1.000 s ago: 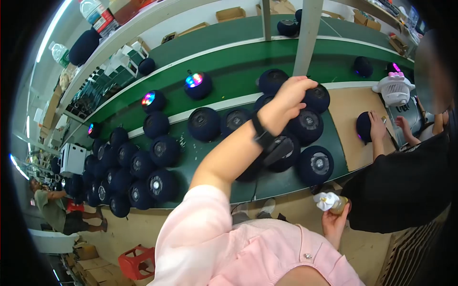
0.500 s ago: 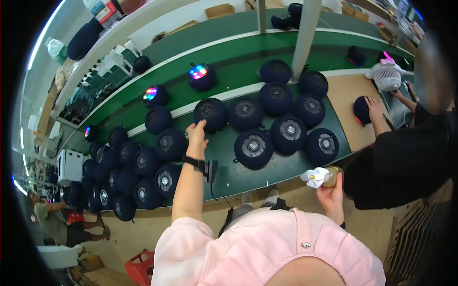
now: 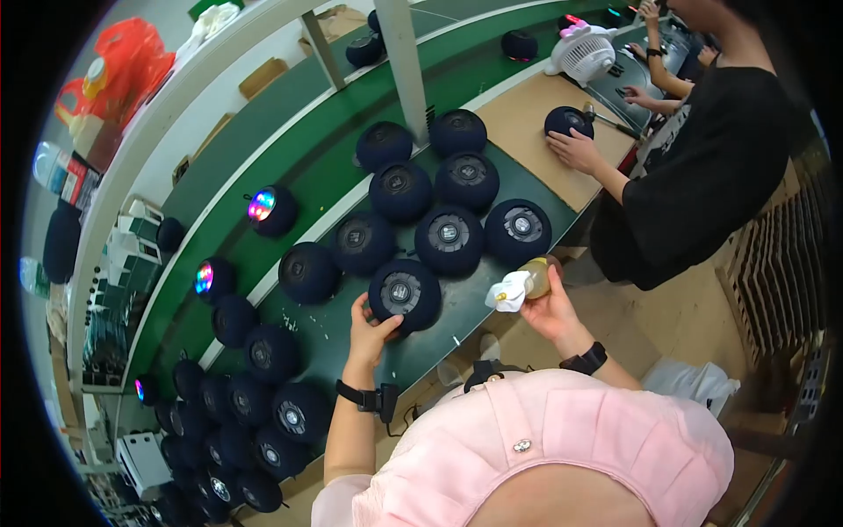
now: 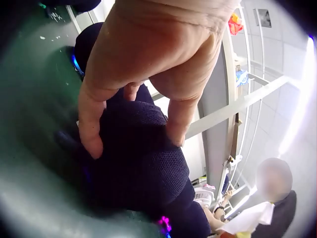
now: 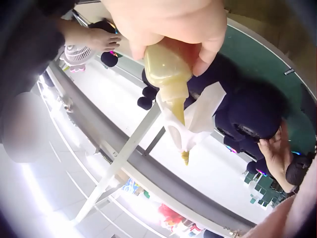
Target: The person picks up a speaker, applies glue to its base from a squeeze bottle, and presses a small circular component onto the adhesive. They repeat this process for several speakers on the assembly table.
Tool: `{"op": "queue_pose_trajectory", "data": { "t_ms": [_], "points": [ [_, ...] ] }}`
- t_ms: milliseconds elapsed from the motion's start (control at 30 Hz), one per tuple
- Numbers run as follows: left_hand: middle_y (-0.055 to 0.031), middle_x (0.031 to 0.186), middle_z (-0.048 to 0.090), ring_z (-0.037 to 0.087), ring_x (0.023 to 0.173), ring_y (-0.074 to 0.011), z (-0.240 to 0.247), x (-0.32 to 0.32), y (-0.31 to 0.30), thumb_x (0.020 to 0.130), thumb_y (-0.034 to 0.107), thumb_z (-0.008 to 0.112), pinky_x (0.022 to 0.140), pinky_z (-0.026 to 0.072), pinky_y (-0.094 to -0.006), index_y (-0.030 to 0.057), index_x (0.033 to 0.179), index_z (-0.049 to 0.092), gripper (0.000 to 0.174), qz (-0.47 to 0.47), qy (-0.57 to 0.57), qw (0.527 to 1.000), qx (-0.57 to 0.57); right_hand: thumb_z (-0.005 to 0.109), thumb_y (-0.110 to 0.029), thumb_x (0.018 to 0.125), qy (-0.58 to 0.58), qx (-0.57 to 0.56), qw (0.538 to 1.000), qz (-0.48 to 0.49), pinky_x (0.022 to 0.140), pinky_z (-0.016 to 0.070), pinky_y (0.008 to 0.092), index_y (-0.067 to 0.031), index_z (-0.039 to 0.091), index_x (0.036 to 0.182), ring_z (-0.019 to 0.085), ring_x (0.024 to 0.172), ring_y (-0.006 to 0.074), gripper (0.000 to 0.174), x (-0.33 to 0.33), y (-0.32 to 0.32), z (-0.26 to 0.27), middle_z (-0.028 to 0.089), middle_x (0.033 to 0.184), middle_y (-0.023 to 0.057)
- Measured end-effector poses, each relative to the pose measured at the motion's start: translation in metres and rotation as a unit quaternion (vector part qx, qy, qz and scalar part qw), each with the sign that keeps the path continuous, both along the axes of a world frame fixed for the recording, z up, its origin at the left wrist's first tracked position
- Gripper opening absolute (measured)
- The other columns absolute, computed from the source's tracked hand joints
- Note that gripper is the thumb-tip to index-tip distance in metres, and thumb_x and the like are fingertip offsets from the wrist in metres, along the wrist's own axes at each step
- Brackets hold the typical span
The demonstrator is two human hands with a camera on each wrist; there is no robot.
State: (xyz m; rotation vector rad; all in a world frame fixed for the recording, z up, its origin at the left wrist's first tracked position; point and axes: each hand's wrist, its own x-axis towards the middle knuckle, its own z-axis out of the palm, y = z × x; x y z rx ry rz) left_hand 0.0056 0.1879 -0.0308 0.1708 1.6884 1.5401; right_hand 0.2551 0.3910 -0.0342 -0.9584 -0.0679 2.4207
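Observation:
My left hand [image 3: 369,332] grips a round dark-blue speaker [image 3: 404,296] at the front of the green bench, its thumb on the near edge of the grey-ringed top. In the left wrist view its fingers [image 4: 91,134] spread over the speaker's mesh cloth [image 4: 148,158]. Off the bench's front edge, my right hand [image 3: 555,312] holds a squeeze bottle [image 5: 168,69] of yellowish liquid. White tissue [image 5: 198,116] wraps around its nozzle, and the yellow tip [image 5: 185,157] pokes out. Several like speakers [image 3: 450,240] stand close behind and beside the gripped one.
More speakers [image 3: 250,400] crowd the bench on the left. Two with coloured lights [image 3: 270,211] sit on the green strip behind. A post [image 3: 404,70] rises at the back. On the right, another person [image 3: 702,167] handles a speaker [image 3: 569,123] on a brown board [image 3: 536,110].
My left hand has come from the far right speakers, past the left ones, onto the front speaker. The head view has turned right. My right hand still holds the bottle.

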Motion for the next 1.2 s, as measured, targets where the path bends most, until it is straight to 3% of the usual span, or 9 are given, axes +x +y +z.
{"op": "queue_pose_trajectory", "data": {
  "t_ms": [467, 733, 900, 1000, 1033, 1067, 1133, 1167, 1200],
  "points": [
    [-0.0128, 0.121, 0.035, 0.053, 0.097, -0.0228, -0.027, 0.012, 0.053, 0.067, 0.006, 0.074, 0.066, 0.0513, -0.0321, 0.0101, 0.133, 0.019, 0.086, 0.018, 0.038, 0.999, 0.03, 0.06, -0.042, 0.081, 0.005, 0.067, 0.989, -0.13, 0.087, 0.0465, 0.0372, -0.0067, 0.046, 0.115, 0.052, 0.102, 0.0229, 0.051, -0.009, 0.06, -0.037, 0.052, 0.112, 0.008],
    [-0.0138, 0.124, 0.037, 0.055, 0.092, -0.0212, -0.028, 0.001, 0.097, 0.067, 0.008, 0.075, 0.061, 0.0501, -0.0291, 0.0081, 0.134, 0.021, 0.087, 0.043, 0.049, 0.998, 0.026, 0.061, -0.042, 0.081, -0.013, 0.056, 0.982, -0.178, 0.081, 0.047, 0.0329, -0.0109, 0.051, 0.111, 0.053, 0.099, 0.0189, 0.045, 0.003, 0.083, -0.044, 0.056, 0.108, 0.004],
    [-0.0144, 0.124, 0.042, 0.056, 0.089, -0.019, -0.037, -0.001, 0.099, 0.064, 0.01, 0.077, 0.057, 0.0488, -0.0258, 0.0077, 0.135, 0.023, 0.089, 0.054, 0.062, 0.996, 0.033, 0.065, -0.041, 0.078, 0.002, 0.071, 0.978, -0.194, 0.087, 0.0438, 0.0348, -0.0078, 0.05, 0.112, 0.05, 0.103, 0.0199, 0.049, 0.01, 0.087, -0.059, 0.053, 0.11, 0.0061],
    [-0.0217, 0.132, 0.031, 0.052, 0.102, -0.0285, -0.064, -0.01, 0.095, 0.071, 0.02, 0.075, 0.078, 0.0482, -0.037, 0.0066, 0.138, 0.014, 0.091, 0.027, 0.112, 0.993, 0.001, 0.064, -0.04, 0.079, -0.017, 0.04, 0.982, -0.184, 0.087, 0.0439, 0.0332, -0.0081, 0.05, 0.112, 0.05, 0.104, 0.0189, 0.048, 0.01, 0.078, -0.047, 0.054, 0.111, 0.0056],
    [-0.018, 0.125, 0.04, 0.052, 0.101, -0.0261, -0.057, -0.005, 0.091, 0.071, 0.019, 0.074, 0.082, 0.0453, -0.0353, 0.0036, 0.131, 0.032, 0.075, 0.067, 0.191, 0.979, -0.033, 0.062, -0.041, 0.08, -0.008, 0.044, 0.985, -0.169, 0.086, 0.0448, 0.0323, -0.0086, 0.051, 0.112, 0.051, 0.103, 0.0189, 0.047, 0.012, 0.073, -0.048, 0.054, 0.112, 0.0057],
    [-0.018, 0.125, 0.04, 0.052, 0.101, -0.0261, -0.049, -0.011, 0.081, 0.071, 0.019, 0.074, 0.082, 0.0453, -0.0353, 0.0036, 0.131, 0.032, 0.075, 0.083, 0.191, 0.977, -0.037, 0.06, -0.043, 0.081, 0.011, 0.029, 0.988, -0.154, 0.086, 0.0455, 0.033, -0.0088, 0.052, 0.113, 0.052, 0.104, 0.0195, 0.047, 0.014, 0.07, -0.051, 0.054, 0.113, 0.0059],
    [-0.0128, 0.113, 0.05, 0.052, 0.098, -0.0223, -0.023, -0.028, 0.046, 0.07, 0.014, 0.072, 0.082, 0.0436, -0.0312, 0.0027, 0.114, 0.052, 0.05, 0.066, 0.388, 0.919, -0.016, 0.059, -0.043, 0.082, 0.008, 0.012, 0.992, -0.128, 0.089, 0.0453, 0.0344, -0.0082, 0.051, 0.113, 0.052, 0.105, 0.02, 0.048, 0.012, 0.046, -0.046, 0.054, 0.114, 0.0063],
    [-0.0089, 0.096, 0.055, 0.053, 0.089, -0.0224, -0.006, -0.038, 0.039, 0.066, 0.01, 0.069, 0.076, 0.0444, -0.0331, 0.0033, 0.088, 0.059, 0.025, 0.199, 0.445, 0.872, 0.038, 0.058, -0.044, 0.082, 0.021, 0.003, 0.994, -0.104, 0.089, 0.0456, 0.0353, -0.0082, 0.051, 0.113, 0.052, 0.106, 0.0207, 0.048, 0.014, 0.043, -0.051, 0.054, 0.114, 0.0067],
    [-0.0106, 0.097, 0.055, 0.053, 0.089, -0.0253, -0.017, -0.067, 0.025, 0.067, 0.01, 0.067, 0.078, 0.0433, -0.035, 0.0036, 0.089, 0.057, 0.025, 0.244, 0.518, 0.82, 0.01, 0.058, -0.044, 0.082, 0.021, 0.001, 0.995, -0.1, 0.089, 0.0456, 0.0353, -0.0082, 0.051, 0.113, 0.052, 0.106, 0.0207, 0.048, 0.012, 0.037, -0.048, 0.054, 0.114, 0.0067]
  ]
}}
